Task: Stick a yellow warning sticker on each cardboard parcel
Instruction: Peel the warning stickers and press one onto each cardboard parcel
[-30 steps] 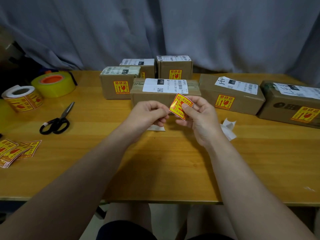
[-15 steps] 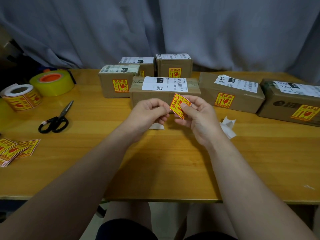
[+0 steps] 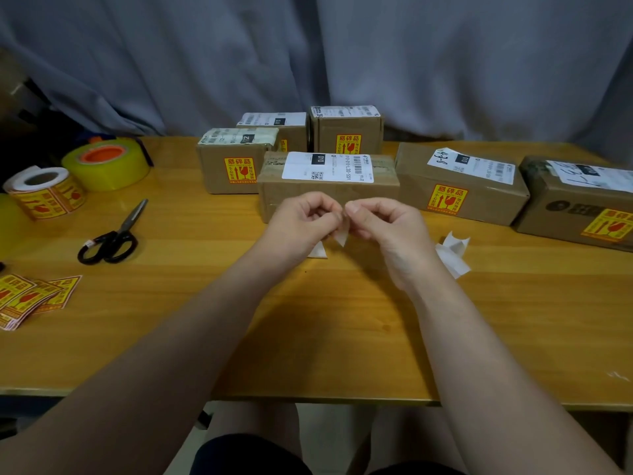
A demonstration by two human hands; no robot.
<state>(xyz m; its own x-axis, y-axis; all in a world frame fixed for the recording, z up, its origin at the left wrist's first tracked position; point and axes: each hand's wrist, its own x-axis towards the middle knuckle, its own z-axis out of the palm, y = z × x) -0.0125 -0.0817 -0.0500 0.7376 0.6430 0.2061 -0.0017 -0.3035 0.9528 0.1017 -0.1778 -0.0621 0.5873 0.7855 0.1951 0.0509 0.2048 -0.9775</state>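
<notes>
We count four stickered parcels along the bench's far edge; the middle parcel (image 3: pixel 329 197) is bare, the back-left one unclear, while left hand (image 3: pixel 303 221) and right hand (image 3: pixel 383 222) pinch a sticker (image 3: pixel 341 236), white side showing.

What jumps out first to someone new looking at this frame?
Two bare hands, left hand and right hand, meet at table centre, pinching a small sticker whose white back faces the camera. Right behind them sits the front middle parcel, whose front face shows no yellow label, while the parcels around it carry one. At far left stand a sticker roll and scissors.
</notes>
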